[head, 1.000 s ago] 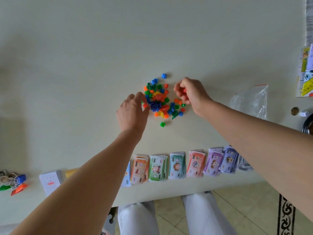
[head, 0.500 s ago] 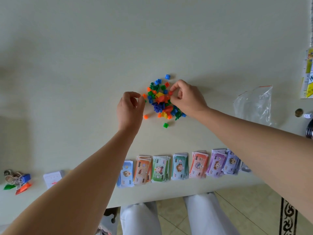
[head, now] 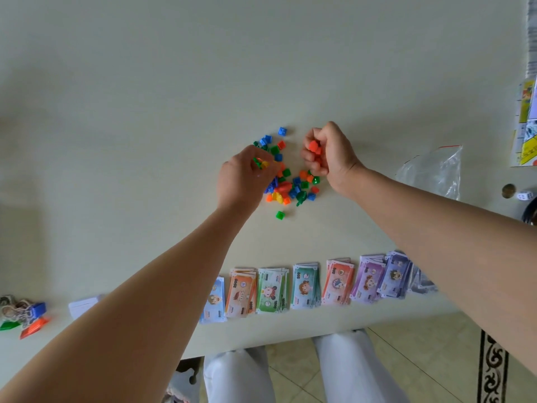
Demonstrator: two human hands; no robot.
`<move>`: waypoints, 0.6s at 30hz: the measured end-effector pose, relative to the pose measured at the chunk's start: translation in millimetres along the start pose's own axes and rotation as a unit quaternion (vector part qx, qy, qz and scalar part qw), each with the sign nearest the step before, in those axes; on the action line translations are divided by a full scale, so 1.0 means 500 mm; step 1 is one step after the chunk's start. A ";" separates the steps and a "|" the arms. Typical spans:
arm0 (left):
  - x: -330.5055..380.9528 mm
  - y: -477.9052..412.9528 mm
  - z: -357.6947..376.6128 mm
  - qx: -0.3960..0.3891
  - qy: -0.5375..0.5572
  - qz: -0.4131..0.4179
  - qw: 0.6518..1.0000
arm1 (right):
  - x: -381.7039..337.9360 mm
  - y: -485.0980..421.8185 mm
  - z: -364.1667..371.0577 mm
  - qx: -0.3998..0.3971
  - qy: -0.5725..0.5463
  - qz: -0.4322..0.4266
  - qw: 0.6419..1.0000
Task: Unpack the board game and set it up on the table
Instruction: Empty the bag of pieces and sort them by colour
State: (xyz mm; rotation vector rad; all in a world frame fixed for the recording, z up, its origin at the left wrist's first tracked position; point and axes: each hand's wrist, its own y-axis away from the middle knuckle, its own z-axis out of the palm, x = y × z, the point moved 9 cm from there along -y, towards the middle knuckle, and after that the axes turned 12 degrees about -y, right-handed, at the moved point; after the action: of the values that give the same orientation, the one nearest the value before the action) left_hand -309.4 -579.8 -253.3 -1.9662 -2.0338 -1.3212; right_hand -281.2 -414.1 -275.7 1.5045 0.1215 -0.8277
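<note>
The fingers (head: 247,157) of the left hand (head: 242,181) are curled in and pinch a few little green and yellow pieces (head: 259,163). The fingers (head: 309,162) of the right hand (head: 332,158) are curled tight round some orange pieces (head: 313,147).

At the far left, near the edge of the pale bench (head: 116,97), lies a small bunch of bits (head: 20,312), some blue, green and orange. Just to its right is a stack of white cards (head: 82,305), partly hidden by the left arm.

In the middle of the bench is the pile of tiny blocks (head: 290,186), blue, green, orange and yellow. The left hand covers the pile's left side and the right hand is at its right side. One blue block (head: 282,131) sits alone just past the pile, and one green block (head: 279,214) sits alone on the near side.

Along the near edge runs a row of play money (head: 305,286), in neat stacks side by side, blue, orange, green, red and purple.

To the right lies a clear plastic bag (head: 433,173), flat on the bench. Near it are a coin (head: 508,191) and a white dice (head: 524,195), close together. The game board (head: 527,126) peeks in at the far right edge.
</note>
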 end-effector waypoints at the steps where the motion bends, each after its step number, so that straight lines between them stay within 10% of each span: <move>1: 0.008 0.003 0.005 -0.003 -0.058 0.020 0.998 | 0.001 0.001 0.000 -0.003 -0.007 0.003 1.000; 9: -0.031 0.013 -0.033 0.055 -0.148 0.017 0.987 | -0.023 -0.013 0.018 0.024 0.183 -0.111 0.977; 18: -0.040 0.012 -0.051 0.075 -0.129 0.021 0.989 | -0.045 -0.004 0.061 0.032 0.521 -0.257 0.813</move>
State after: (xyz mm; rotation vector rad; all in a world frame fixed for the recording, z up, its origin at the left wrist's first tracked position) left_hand -313.4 -611.3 -244.7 -2.1947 -2.1086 -0.9150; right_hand -311.3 -432.4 -261.1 1.8730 1.3785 -0.3069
